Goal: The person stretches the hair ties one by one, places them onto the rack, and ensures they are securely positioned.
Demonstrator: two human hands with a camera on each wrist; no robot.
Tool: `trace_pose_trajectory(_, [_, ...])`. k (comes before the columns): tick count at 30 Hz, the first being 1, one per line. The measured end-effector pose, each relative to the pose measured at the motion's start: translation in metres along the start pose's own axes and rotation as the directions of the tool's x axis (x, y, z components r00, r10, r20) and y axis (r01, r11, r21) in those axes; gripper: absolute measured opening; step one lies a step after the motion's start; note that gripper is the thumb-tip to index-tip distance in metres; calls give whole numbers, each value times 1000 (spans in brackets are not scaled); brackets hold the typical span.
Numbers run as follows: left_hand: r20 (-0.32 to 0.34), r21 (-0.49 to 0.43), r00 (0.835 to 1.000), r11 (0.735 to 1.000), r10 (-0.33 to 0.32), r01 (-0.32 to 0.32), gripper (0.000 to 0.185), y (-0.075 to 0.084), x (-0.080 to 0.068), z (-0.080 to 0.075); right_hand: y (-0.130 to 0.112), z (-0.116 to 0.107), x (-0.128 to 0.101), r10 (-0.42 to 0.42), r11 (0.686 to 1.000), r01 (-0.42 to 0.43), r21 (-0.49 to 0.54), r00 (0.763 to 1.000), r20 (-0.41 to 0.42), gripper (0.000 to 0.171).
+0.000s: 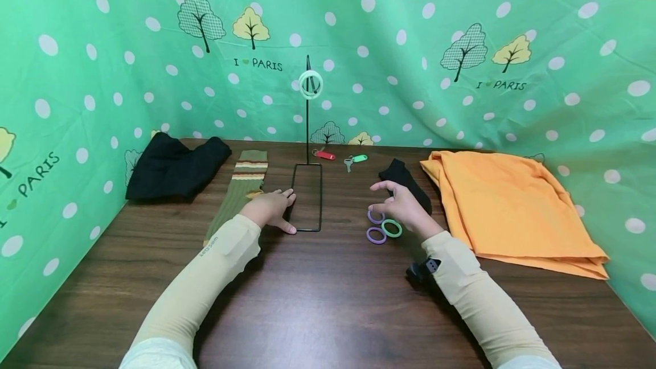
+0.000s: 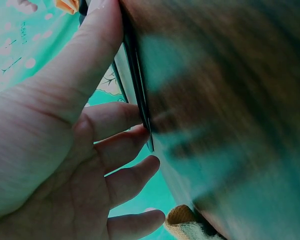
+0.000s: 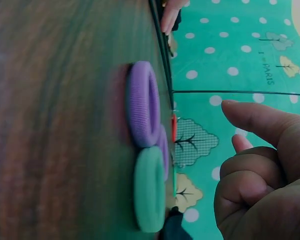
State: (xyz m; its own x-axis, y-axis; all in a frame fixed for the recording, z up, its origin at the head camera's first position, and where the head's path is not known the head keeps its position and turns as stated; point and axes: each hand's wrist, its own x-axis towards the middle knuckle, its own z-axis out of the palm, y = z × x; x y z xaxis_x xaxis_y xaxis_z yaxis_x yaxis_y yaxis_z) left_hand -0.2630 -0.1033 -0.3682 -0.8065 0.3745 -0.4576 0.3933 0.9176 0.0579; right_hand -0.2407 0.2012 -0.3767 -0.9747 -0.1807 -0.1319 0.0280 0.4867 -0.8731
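While left hand (image 1: 269, 208), fingers spread, touches the black wire stand (image 1: 307, 130), empty right hand (image 1: 403, 209) is nearer: thumb and index parted just above two purple ribbed rings (image 3: 139, 110), one green ring (image 3: 143, 192), flat on brown wood table (image 1: 318, 295).

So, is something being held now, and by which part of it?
Nothing is held: the left grip only touches the left side of the black stand's base; the right grip is empty.
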Motion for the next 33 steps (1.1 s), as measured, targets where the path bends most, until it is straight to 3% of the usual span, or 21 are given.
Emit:
trace_pose_trajectory(9, [-17,10,1000,1000,0,0,98,0,0,2,9,0,1,70,998,-70,-3,997,43,54])
trace_pose_trajectory(21, [-12,1,1000,1000,1,-1,97,0,-1,2,12,0,3,200,973,-191,-128,978,62,54])
trace_pose_trajectory(33, [-13,9,1000,1000,8,-8,98,-1,1,2,16,0,6,224,954,-202,-220,971,80,46])
